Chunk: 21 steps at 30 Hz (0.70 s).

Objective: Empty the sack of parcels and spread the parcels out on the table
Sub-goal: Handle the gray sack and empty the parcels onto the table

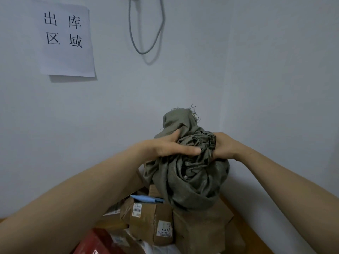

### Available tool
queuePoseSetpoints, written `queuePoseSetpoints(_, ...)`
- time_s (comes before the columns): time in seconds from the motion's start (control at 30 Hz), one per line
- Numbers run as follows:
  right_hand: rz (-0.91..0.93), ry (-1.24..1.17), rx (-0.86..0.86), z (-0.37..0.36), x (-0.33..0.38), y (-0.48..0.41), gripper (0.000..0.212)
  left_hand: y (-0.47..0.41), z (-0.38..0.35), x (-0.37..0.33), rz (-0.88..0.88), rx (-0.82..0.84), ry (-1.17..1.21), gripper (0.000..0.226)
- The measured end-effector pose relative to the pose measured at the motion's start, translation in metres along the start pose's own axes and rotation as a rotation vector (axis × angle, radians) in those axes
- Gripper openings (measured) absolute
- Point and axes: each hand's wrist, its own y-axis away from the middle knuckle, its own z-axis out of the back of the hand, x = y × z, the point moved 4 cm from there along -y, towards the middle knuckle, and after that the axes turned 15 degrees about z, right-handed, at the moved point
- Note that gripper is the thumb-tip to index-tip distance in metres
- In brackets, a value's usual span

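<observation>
A grey-green cloth sack (190,180) is bunched into a crumpled ball and held up above a pile of parcels. My left hand (168,145) holds the bundle from the left, thumb and forefinger spread over the folds. From the right, my right hand (222,145) grips the gathered cloth, its fingers buried in it. Below lie several cardboard boxes, among them a labelled one (152,224) and a bigger one (201,230) partly under the sack. A blue mailer (146,198) rests on the labelled box. A red parcel (99,242) lies at the bottom edge.
The parcels are heaped on a wooden table (260,235) pushed against a pale wall. A paper sign (66,39) with black characters hangs on the wall at upper left. A grey cable loop (145,50) dangles at top centre.
</observation>
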Motion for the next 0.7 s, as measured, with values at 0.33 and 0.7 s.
queuePoseSetpoints(0.33,0.177,0.267,-0.218,-0.008,0.014,-0.017,0.049,-0.001,0.0,-0.004,-0.266,-0.607,-0.423,0.111)
queuePoseSetpoints(0.7,0.144,0.087,-0.384,0.036,0.049,-0.023,0.035,0.012,0.028,0.012,-0.311,-0.708,-0.784,0.053)
